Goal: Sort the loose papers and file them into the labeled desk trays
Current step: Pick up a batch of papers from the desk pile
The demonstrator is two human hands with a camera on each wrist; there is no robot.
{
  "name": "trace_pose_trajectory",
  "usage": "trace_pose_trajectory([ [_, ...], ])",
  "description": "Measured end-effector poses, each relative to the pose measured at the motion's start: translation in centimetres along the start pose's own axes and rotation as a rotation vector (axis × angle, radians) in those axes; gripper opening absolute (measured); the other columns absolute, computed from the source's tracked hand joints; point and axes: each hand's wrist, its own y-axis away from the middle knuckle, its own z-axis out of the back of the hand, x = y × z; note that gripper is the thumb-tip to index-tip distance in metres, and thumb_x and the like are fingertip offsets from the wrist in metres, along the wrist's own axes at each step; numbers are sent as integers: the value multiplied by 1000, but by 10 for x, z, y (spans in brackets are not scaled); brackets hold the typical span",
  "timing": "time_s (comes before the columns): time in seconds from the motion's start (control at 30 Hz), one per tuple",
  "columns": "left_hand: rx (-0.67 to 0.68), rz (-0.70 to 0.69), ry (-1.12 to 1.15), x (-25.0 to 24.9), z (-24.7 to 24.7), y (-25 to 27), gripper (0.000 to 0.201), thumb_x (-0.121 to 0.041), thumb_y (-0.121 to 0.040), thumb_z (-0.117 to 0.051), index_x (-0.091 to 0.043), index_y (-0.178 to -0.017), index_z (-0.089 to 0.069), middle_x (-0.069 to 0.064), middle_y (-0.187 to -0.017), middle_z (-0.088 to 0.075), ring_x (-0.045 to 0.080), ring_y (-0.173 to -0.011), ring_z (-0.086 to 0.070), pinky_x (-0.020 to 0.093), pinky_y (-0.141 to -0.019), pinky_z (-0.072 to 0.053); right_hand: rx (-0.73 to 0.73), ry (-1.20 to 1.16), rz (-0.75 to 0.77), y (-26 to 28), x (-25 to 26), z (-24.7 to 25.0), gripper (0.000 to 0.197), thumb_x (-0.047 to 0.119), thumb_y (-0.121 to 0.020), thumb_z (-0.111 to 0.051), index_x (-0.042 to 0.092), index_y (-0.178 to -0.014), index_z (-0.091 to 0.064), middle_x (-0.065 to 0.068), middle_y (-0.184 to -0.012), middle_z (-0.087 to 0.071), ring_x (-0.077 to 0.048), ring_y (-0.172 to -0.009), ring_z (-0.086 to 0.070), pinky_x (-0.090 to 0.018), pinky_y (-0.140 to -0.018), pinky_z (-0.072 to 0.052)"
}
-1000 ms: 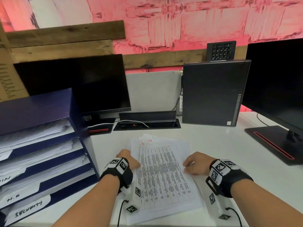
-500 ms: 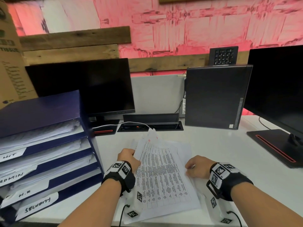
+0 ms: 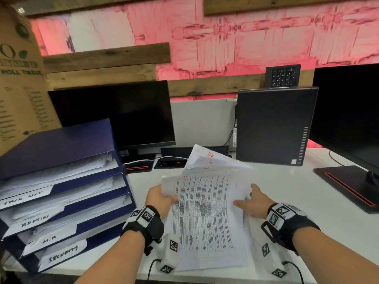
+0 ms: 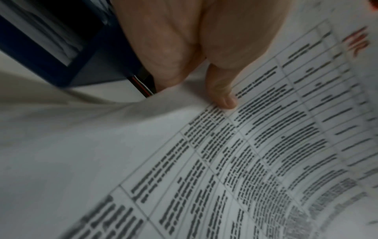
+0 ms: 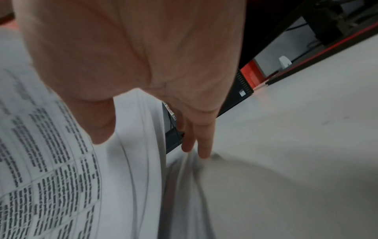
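A stack of white papers [image 3: 205, 218] printed with tables and marked "HR" in red is raised off the white desk [image 3: 287, 181], its far sheets fanning upward. My left hand [image 3: 162, 198] grips the stack's left edge, the thumb [image 4: 224, 98] lying on the top sheet [image 4: 255, 153]. My right hand [image 3: 250, 202] holds the right edge, with the thumb [image 5: 100, 127] on top and the fingers [image 5: 198, 143] under the sheets. The blue tray rack [image 3: 61, 148] stands at the left. Its labels read TASK LIST [image 3: 23, 199], ADMIN [image 3: 34, 220], H.R [image 3: 49, 240] and SECURITY [image 3: 62, 254].
A dark monitor [image 3: 114, 115] stands behind the rack and a black PC tower [image 3: 272, 126] stands at the back right. A second monitor's base [image 3: 348, 185] occupies the right side. A cardboard box [image 3: 18, 89] rises at the far left, and a cable port [image 3: 174, 160] sits behind the papers.
Both hands have lifted the papers off the desk. The far sheets now fan up, and my right hand has shifted from resting on top to holding the right edge.
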Motion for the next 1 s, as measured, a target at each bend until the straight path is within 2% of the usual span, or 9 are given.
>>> trace_pose_trajectory([
  [0.07, -23, -26, 110, -6, 8, 9, 24, 9, -80, -67, -5, -99, -67, 4, -89, -68, 23, -90, -66, 25, -77, -48, -38, -155, 50, 3, 5, -2, 76, 28, -82, -72, 10, -141, -27, -6, -138, -46, -25, -125, -48, -40, -106, -39],
  [0.13, -45, -40, 172, -11, 14, 16, 21, 11, -80, -66, -5, -94, -66, 0, -82, -66, 17, -80, -64, 23, -74, -50, -53, -278, 123, 9, 12, -4, 40, 18, -86, -67, 17, -121, -48, -4, -126, -59, -21, -112, -58, -46, -101, -45],
  [0.2, -68, -63, 178, -12, 19, 19, 25, 11, -78, -67, -7, -96, -68, 2, -86, -69, 18, -85, -66, 20, -67, -51, -89, -375, 177, 17, 22, -5, 21, 5, -90, -58, 18, -107, -56, -7, -114, -67, -21, -101, -65, -49, -92, -51],
  [0.4, -157, -119, 230, -23, 26, 24, 41, 10, -77, -69, -23, -100, -62, -3, -94, -67, 18, -93, -64, 19, -67, -48, -212, -470, 302, 45, 51, -1, 26, -6, -90, -51, 16, -101, -62, -8, -101, -70, -23, -88, -69, -45, -72, -59],
  [0.53, -196, -195, 125, -39, 28, 32, 30, 3, -78, -71, -22, -88, -57, 1, -90, -66, 20, -88, -64, 24, -67, -49, -319, -457, 419, 62, 67, 3, 35, -4, -89, -54, 29, -90, -62, -2, -99, -71, -19, -91, -69, -45, -80, -57],
  [0.67, -273, -289, 143, -57, 32, 39, 24, -2, -79, -71, -18, -86, -55, 4, -88, -64, 23, -86, -64, 28, -62, -51, -397, -416, 539, 75, 85, 9, 28, -2, -89, -55, 24, -97, -62, 8, -99, -69, -5, -94, -65, -29, -85, -54],
  [0.77, -333, -332, 184, -71, 34, 43, 35, -7, -77, -76, -28, -83, -48, 12, -110, -60, 21, -89, -59, 39, -78, -55, -442, -387, 621, 82, 98, 12, 27, 0, -90, -53, 24, -99, -59, 6, -101, -67, -1, -93, -63, -21, -81, -52],
  [0.83, -335, -358, 232, -74, 35, 46, 41, -5, -76, -77, -32, -91, -49, 5, -120, -53, 18, -99, -56, 33, -83, -51, -457, -377, 639, 84, 100, 8, 27, 0, -90, -51, 22, -102, -58, 5, -102, -65, -5, -95, -63, -26, -84, -52],
  [1.0, -207, -271, 206, -60, 25, 55, 36, -8, -81, -72, -23, -104, -49, -1, -101, -62, 17, -92, -61, 15, -61, -45, -216, -383, 546, 94, 88, -18, 50, -6, -88, -49, 24, -126, -37, 18, -108, -53, -4, -102, -55, -26, -91, -45],
])
